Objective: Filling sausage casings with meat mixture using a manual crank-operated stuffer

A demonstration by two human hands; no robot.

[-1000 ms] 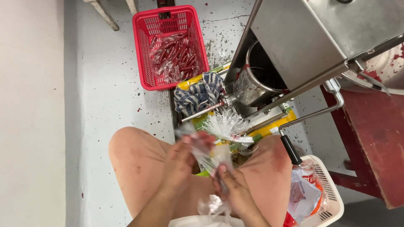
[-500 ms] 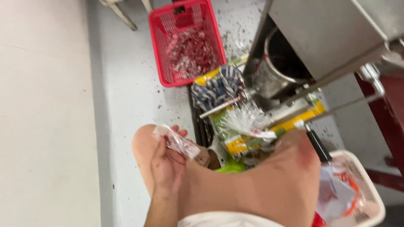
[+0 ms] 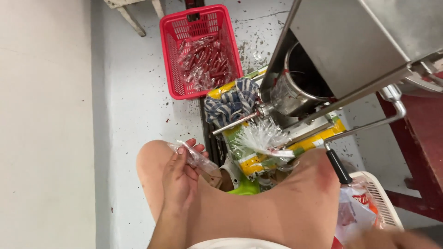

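Lower centre of the frame: the seated person's left hand (image 3: 179, 177) rests on the bare left knee, palm turned inward, wrist straight along the thigh. Its fingers (image 3: 194, 148) curl round one end of a small clear bag (image 3: 194, 159) and pinch it against the thumb; the bag lies slantwise across the hand with its free end pointing right, which keeps its contents from slipping out. What is inside cannot be told.

Lower right corner: the right hand (image 3: 392, 239) is a blur at the frame's edge, beside a white basket (image 3: 385, 203) holding a filled bag. Whether its fingers are spread or closed cannot be told.

Centre: a black-handled lever (image 3: 339, 166) reaches down toward the right knee, within easy grasp. Beyond it a bundle of clear bags (image 3: 260, 137) sits under a metal spout, next to a striped cloth (image 3: 230, 103). The steel machine (image 3: 350, 41) fills the upper right.

Upper centre: a red basket (image 3: 200, 50) stands on the speckled floor, holding filled bags with reddish contents.
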